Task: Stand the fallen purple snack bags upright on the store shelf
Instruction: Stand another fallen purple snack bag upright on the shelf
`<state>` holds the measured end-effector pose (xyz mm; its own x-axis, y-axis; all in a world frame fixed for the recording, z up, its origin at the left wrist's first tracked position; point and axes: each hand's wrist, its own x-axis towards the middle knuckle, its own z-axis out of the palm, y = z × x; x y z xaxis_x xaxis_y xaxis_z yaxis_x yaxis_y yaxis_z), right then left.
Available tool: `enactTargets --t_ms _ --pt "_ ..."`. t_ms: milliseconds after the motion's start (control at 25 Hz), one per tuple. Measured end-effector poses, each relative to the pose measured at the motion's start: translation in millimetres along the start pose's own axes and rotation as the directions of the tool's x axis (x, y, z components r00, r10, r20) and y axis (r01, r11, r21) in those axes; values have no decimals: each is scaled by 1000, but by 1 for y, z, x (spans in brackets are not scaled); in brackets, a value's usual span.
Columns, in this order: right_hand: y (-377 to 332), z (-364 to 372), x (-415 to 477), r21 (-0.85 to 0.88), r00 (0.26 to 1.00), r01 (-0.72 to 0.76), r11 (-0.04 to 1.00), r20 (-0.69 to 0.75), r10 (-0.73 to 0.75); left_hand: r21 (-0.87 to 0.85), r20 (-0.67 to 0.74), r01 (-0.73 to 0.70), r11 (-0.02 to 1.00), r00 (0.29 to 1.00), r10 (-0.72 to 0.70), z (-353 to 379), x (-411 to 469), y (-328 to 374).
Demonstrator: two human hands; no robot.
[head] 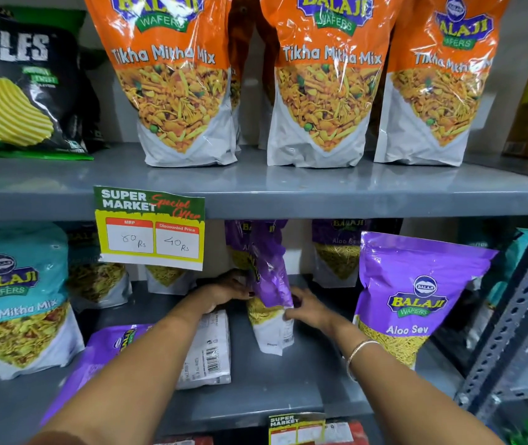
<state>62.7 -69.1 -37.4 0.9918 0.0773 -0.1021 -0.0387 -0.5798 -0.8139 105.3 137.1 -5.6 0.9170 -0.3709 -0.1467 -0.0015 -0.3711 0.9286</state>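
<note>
Low in the frame, one purple bag (147, 354) lies flat on the grey shelf (265, 390) — not stood up yet. Just past it, in the middle, the left hand (229, 289) and right hand (307, 308) hold another purple bag (270, 293) up, fingers curled around its sides. I think this bag is being set straight. Next — let go gently, then lift the flat one.

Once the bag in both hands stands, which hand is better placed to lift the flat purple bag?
Probably the left hand: the flat purple bag lies directly under that forearm, while the right hand sits across the held bag.
</note>
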Motion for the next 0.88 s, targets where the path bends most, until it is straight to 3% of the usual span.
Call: enactTargets --t_ms 80,160,280,400,560,720,880 --pt "1 -7 4 68 997 15 998 79 -20 82 -112 -39 996 993 48 2 7 -2" --pt "5 -13 11 80 998 4 997 60 -9 59 -124 -52 997 991 59 8 9 1" --pt "13 -16 13 72 995 19 997 -95 -12 -36 -51 -57 998 997 55 12 12 6" --pt "16 -13 13 133 963 -10 991 -265 45 -10 15 -30 999 999 31 8 16 11" --pt "11 -9 9 372 991 107 922 37 -130 -42 16 -56 998 998 56 10 14 10" --pt "-3 -5 5 514 991 134 847 -51 -126 -65 39 -37 997 998 39 12 6 10" --pt "-5 0 7 492 989 138 860 -119 -91 -52 89 -31 998 995 36 17 0 12"
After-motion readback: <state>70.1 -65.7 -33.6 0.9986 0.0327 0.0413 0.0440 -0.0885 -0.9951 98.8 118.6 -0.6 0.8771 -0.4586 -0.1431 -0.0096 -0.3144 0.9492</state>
